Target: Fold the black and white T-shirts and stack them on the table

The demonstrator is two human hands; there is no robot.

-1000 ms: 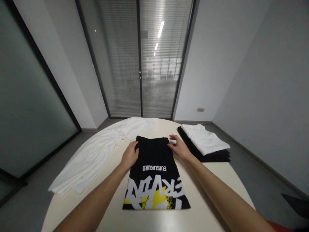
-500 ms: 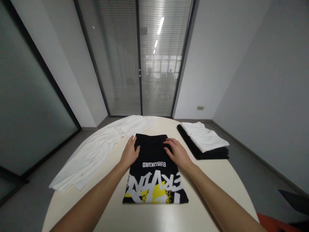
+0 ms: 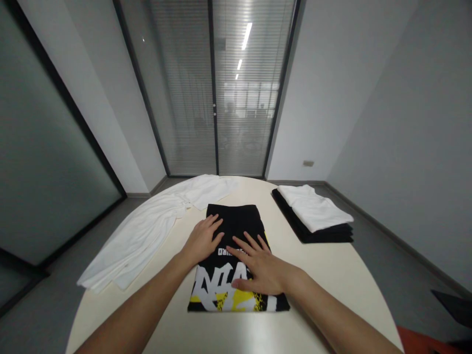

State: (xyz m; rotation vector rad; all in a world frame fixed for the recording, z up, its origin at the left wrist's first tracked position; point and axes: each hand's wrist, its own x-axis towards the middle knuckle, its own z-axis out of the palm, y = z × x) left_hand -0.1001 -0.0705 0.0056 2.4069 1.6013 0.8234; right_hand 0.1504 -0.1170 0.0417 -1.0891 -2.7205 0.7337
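Observation:
A black garment (image 3: 236, 219) with white lettering and yellow marks lies folded flat in front of me, its print upside down. My left hand (image 3: 203, 239) rests on its upper left part with the fingers apart. Spread across the lettering on the right half is my right hand (image 3: 258, 268), palm down, covering part of the small white text. Neither hand grips the cloth.
A white garment (image 3: 143, 231) is spread along the left edge of the round cream table (image 3: 228, 334). At the back right, a folded white cloth (image 3: 313, 206) lies on folded black garments (image 3: 326, 237). A red object (image 3: 416, 341) shows at lower right.
My right hand has moved from the garment's upper right edge down and inward onto the print, fingers spreading. My left hand has shifted slightly right and down onto the cloth.

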